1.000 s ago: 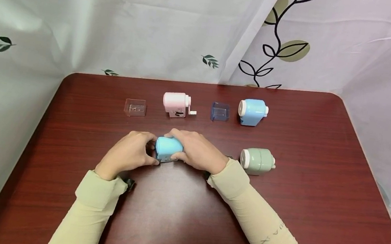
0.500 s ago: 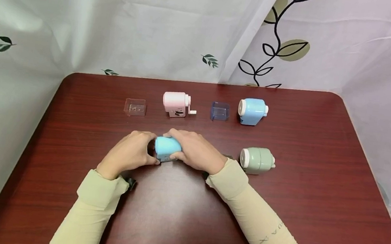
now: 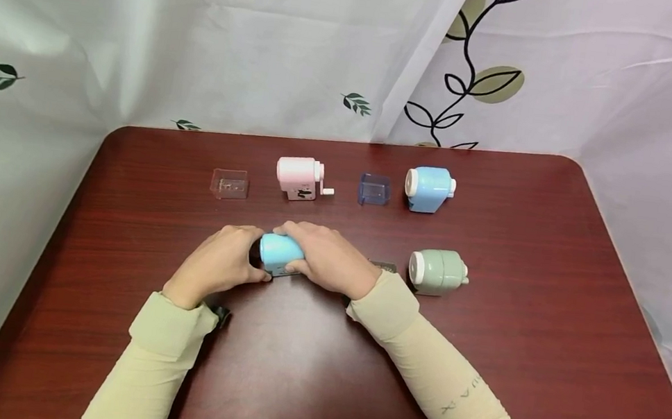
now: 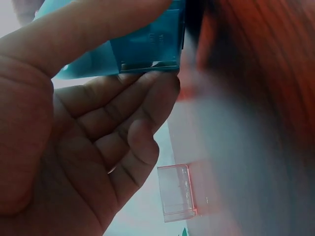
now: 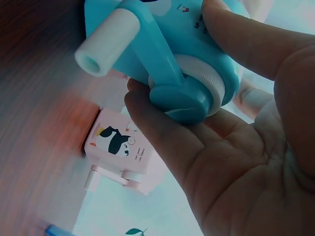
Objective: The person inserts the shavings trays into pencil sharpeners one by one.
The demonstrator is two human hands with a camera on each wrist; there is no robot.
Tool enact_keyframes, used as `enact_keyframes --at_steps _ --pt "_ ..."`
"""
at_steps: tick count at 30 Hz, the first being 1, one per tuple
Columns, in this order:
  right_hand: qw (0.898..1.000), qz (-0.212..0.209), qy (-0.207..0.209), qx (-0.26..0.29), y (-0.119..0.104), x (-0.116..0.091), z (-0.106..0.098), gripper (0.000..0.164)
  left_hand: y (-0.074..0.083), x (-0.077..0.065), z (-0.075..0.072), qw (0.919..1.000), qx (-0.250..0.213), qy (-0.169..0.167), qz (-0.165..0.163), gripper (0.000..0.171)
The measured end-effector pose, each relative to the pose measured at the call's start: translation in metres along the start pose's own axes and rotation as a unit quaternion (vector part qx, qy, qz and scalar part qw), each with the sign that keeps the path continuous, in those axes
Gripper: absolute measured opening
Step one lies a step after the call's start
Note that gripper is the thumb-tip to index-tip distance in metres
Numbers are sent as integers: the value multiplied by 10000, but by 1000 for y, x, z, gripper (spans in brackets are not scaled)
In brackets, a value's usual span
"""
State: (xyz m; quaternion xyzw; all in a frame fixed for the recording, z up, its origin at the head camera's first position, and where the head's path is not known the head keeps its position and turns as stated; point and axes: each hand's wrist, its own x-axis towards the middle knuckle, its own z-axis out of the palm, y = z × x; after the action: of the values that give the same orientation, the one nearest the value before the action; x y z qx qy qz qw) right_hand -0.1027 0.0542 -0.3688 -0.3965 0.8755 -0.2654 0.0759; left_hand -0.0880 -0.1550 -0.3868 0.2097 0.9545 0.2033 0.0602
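Note:
Both hands are on a bright blue crank pencil sharpener (image 3: 280, 253) near the middle of the table. My right hand (image 3: 332, 261) grips its body from the right, thumb on the near side. In the right wrist view, the sharpener's blue crank arm (image 5: 155, 54) with a white knob faces the camera, and the fingers curl around that end. From the left, my left hand (image 3: 219, 261) pinches the lower end, thumb in front and fingers behind. The left wrist view shows the translucent blue lower part (image 4: 152, 46) between thumb and fingertips.
Behind stand a pink sharpener (image 3: 297, 175) and a light blue sharpener (image 3: 428, 189). A clear pinkish drawer (image 3: 230, 184) and a clear blue drawer (image 3: 374, 190) lie beside them. To the right sits a green sharpener (image 3: 438, 271); a dark clear drawer (image 3: 383, 266) is partly behind the right cuff.
The bright blue sharpener and my right hand have shifted slightly left, toward the left hand. More of the dark clear drawer shows past the right cuff. The head view has turned slightly.

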Motion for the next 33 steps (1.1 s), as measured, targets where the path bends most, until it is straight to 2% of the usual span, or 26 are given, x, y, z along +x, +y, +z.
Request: enact_keyframes --at_steps 8,12,16,18,21,25,28,33 --pt "9999 -32 76 -131 -3 -1 4 48 -1 -3 6 9999 -123 -48 -17 48" --pt "9996 -19 98 -256 -4 -3 4 57 -1 -5 7 9999 -150 -32 -13 47" --pt "9990 20 290 -348 -7 -11 -4 65 -2 -7 7 9998 -189 26 10 50" --pt "9984 19 405 -398 -10 -16 -10 66 -4 -8 7 9998 -213 10 -6 57" --pt "9967 -9 527 -610 -14 -24 -22 65 -7 -10 3 9997 -241 -11 -89 78" --pt "9936 26 673 -902 -14 -36 -37 65 -6 -14 -8 9991 -356 136 -184 104" --pt "9909 113 809 -1067 -11 -44 -47 64 -1 -16 -19 9983 -418 393 -130 111" --pt "9836 305 1050 -1436 -2 -56 -60 62 13 -17 -34 9959 -313 838 108 113"
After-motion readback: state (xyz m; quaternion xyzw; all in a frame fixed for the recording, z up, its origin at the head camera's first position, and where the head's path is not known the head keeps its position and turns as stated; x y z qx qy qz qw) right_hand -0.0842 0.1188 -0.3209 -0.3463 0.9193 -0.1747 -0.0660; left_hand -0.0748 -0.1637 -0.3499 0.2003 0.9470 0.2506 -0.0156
